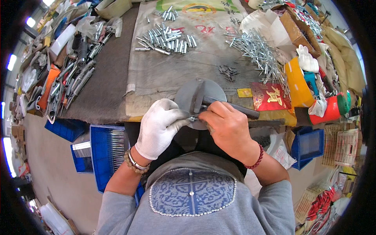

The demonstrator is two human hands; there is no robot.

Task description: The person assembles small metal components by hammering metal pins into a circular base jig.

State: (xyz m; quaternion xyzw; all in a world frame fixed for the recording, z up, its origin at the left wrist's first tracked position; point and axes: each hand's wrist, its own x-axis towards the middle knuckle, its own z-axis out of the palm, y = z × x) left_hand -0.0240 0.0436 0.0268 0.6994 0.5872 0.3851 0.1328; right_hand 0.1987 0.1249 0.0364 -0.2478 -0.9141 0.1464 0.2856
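Note:
My left hand (pixel 158 127), in a white glove, pinches a small shiny metal piece (pixel 192 118) at the near side of a round grey metal disc (pixel 181 94). From the other side, the bare fingers of my right hand (pixel 230 131) close on the same piece, largely covering it. On the disc rests a hammer (pixel 199 96), its dark handle running right behind my right hand. Farther back lie short metal tubes (pixel 166 38) in a loose heap. Small dark pins (pixel 228 73) are piled beyond the hammer, and long thin metal rods (pixel 256 53) spread at the right.
A red paper packet (pixel 270 97) and small yellow piece (pixel 244 93) lie right of the disc. Tools (pixel 80 80) crowd the bench's left side. Below its edge stand blue bins (pixel 100 156), one with metal rods. A red roll (pixel 328 111) and white glove (pixel 307 58) are far right.

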